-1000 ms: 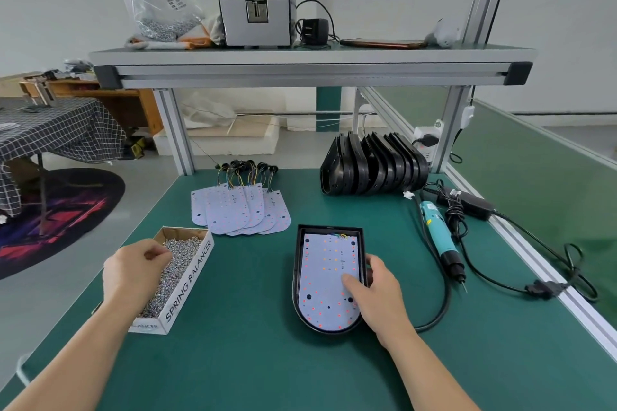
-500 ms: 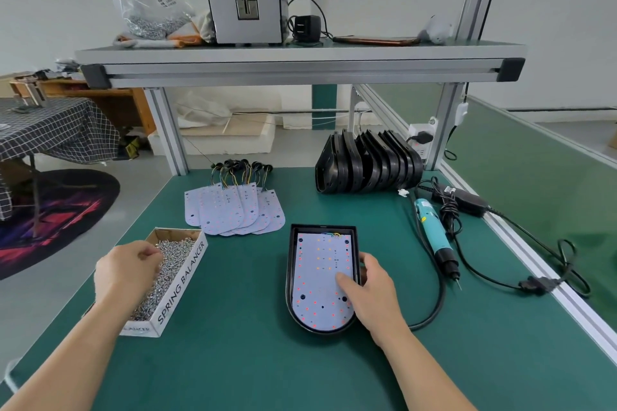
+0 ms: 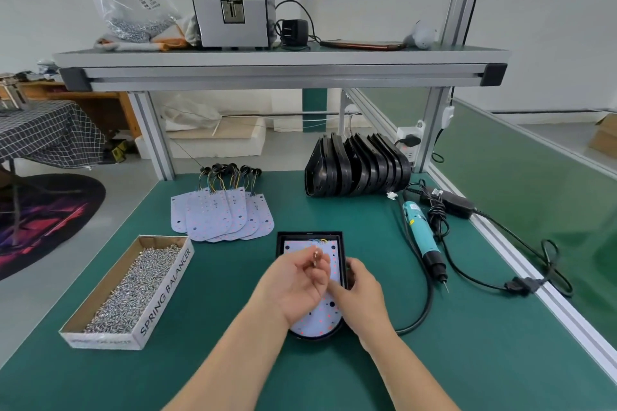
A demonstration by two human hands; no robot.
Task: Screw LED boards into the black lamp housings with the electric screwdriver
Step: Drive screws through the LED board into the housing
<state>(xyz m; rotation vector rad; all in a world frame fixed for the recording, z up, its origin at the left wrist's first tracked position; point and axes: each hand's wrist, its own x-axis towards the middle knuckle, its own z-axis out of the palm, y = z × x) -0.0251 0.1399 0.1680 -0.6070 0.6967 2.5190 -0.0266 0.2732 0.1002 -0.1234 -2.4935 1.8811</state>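
A black lamp housing (image 3: 336,334) lies on the green mat with a white LED board (image 3: 317,322) seated inside it. My left hand (image 3: 295,284) hovers over the board and pinches small screws (image 3: 315,255) between thumb and fingers. My right hand (image 3: 359,290) rests on the housing's right edge, its fingers touching the board. A teal electric screwdriver (image 3: 422,235) lies on the mat to the right, untouched. A cardboard box of screws (image 3: 133,287) stands to the left.
Several spare LED boards (image 3: 220,215) with wires fan out behind the box. A row of empty black housings (image 3: 357,165) stands at the back. The screwdriver's cable and power adapter (image 3: 450,205) run along the right rail. An overhead shelf (image 3: 283,72) carries a screw feeder.
My left hand left the screw box and came right over the LED board, now holding screws. My right hand stayed on the housing.
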